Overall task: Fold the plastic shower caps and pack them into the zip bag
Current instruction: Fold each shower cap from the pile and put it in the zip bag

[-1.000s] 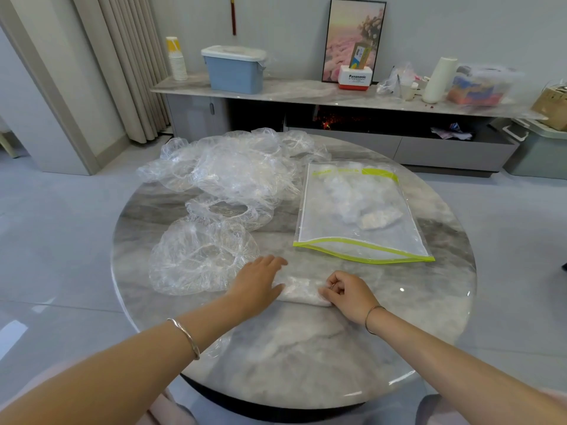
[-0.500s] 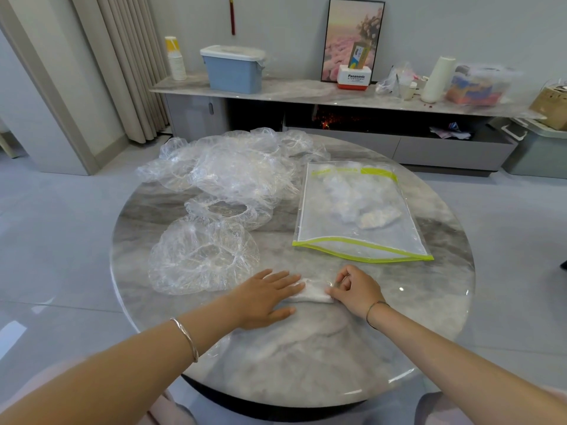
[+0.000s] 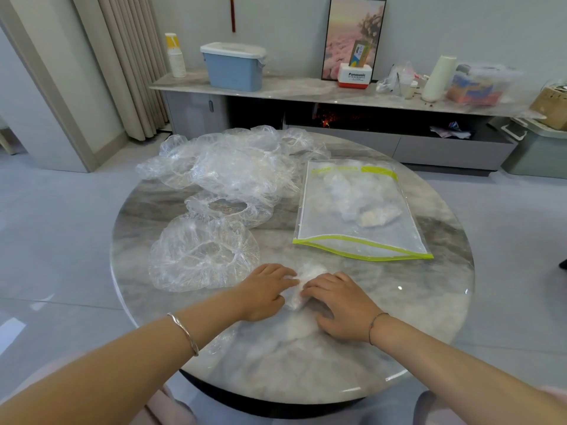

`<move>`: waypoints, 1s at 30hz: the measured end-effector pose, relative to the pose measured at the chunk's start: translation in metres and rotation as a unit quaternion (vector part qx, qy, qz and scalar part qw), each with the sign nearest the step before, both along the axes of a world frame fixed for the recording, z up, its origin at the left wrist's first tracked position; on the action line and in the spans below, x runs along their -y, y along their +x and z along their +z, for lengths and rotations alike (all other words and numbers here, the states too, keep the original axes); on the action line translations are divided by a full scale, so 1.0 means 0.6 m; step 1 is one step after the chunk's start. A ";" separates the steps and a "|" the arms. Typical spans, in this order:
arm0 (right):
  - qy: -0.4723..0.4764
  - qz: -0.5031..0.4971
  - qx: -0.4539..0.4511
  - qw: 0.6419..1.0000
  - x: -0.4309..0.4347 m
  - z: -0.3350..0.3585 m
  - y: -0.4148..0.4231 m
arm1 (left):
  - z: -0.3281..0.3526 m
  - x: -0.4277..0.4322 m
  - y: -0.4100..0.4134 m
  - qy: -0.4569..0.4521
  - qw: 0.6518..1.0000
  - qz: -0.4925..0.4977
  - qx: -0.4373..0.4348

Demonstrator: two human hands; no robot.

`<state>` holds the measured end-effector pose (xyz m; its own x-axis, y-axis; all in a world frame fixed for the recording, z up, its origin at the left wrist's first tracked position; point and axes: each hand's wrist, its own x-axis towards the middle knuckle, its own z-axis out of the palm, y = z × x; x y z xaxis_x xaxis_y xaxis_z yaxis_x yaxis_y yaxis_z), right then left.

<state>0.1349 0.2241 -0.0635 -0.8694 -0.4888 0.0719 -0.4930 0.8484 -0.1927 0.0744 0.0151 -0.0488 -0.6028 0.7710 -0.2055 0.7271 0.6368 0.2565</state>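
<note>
Near the front of the round marble desk [image 3: 399,317]: one cap [image 3: 302,282], folded to a small white wad, lying flat between the two hands. Left hand [image 3: 267,291] grasping the wad's left edge, fingers curled over the top, thumb against the near side. Right hand [image 3: 340,305] palm down and released, fingers nearly straight and laid on the wad's right edge, thumb resting on the desk. Fingertips of the two hands almost meeting over the cap. Silver bangle [image 3: 184,332] on the left wrist, thin cord [image 3: 376,325] on the right.

Just left of the left hand: a flat cap [image 3: 199,253], clear and wrinkled, spread out round. Behind that, a rim-up cap [image 3: 230,207], elastic opening facing upward, touching the pile [image 3: 233,167] of loose clear caps heaped on the far left of the desk.

Beyond the hands to the right, and apart from them: the bag [image 3: 352,191], lying flat, green strip along both the near and the far end, with packed caps [image 3: 368,214] showing through the clear film around the middle. Mouth sealed or not: cannot tell.

Past the desk, along the wall: a low sideboard [image 3: 306,90] bearing a blue box [image 3: 233,70] with a white lid, stacked cups [image 3: 175,55], a framed picture [image 3: 352,32] and a white roll [image 3: 438,78].
</note>
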 end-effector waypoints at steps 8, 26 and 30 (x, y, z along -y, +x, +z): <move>-0.067 -0.075 0.008 0.995 0.019 -0.010 -0.011 | -0.002 -0.002 -0.008 -0.002 1.000 -0.003 -0.029; -0.354 -0.323 0.213 0.852 0.032 -0.007 -0.026 | -0.018 -0.035 -0.014 0.122 0.960 0.228 0.105; -0.340 -0.335 0.239 0.846 0.029 -0.003 -0.036 | -0.024 -0.042 -0.014 0.121 0.957 0.251 0.079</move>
<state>0.1132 0.2067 -0.0654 -0.9441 0.1377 -0.2996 0.3264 0.5200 -0.7894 0.0658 0.0402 -0.0635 -0.8862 0.4281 -0.1769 0.2841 0.8040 0.5224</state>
